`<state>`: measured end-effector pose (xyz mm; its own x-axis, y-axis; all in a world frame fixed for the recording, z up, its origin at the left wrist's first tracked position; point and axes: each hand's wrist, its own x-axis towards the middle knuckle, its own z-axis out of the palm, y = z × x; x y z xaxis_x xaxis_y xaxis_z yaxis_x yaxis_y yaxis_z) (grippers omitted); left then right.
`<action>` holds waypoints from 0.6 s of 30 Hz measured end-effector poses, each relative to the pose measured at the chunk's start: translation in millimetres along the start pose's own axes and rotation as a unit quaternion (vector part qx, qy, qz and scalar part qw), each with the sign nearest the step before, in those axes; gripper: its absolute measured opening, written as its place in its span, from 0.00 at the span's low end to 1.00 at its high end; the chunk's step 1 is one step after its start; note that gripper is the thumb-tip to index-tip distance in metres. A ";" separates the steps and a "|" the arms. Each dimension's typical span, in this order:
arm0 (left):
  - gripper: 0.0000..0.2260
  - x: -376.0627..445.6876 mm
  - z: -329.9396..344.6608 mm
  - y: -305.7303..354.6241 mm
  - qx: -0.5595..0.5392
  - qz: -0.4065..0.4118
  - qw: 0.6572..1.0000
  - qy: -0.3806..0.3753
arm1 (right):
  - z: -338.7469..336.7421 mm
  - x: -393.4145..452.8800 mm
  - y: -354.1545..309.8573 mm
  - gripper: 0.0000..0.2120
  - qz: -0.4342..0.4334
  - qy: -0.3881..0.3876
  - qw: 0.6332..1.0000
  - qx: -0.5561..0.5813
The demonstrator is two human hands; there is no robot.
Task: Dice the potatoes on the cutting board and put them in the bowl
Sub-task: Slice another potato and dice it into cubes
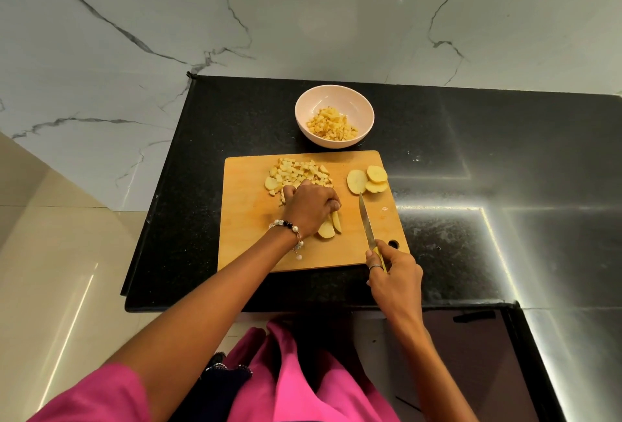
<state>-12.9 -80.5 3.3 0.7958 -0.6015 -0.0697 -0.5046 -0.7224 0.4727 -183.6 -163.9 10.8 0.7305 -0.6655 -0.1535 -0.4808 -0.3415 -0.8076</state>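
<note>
Knife (367, 225) tip toward bowl (334, 115)

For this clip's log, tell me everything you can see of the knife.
The knife has a narrow, pointed, shiny metal blade and a yellow handle, mostly hidden in the right hand that grips it. It lies lengthwise over the right part of the wooden cutting board, tip pointing away from the person, close to the three potato slices. Whether the blade rests on the board or hovers just above it cannot be told. It is cutting nothing.
</note>
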 end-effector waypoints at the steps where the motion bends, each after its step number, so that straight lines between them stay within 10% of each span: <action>1: 0.09 0.6 -1.3 0.8 0.008 -0.002 1.000 -0.001 | -0.6 0.0 0.2 0.14 -0.002 0.000 1.000 -0.003; 18: 0.13 24.6 -24.2 9.9 0.176 -0.050 0.966 -0.184 | -4.9 -2.6 -2.0 0.15 0.009 -0.002 1.000 0.003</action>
<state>9.9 -94.2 27.5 0.7065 -0.5561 -0.4378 -0.5649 -0.8157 0.1246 -186.9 -164.8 15.6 0.7231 -0.6695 -0.1701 -0.4908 -0.3247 -0.8085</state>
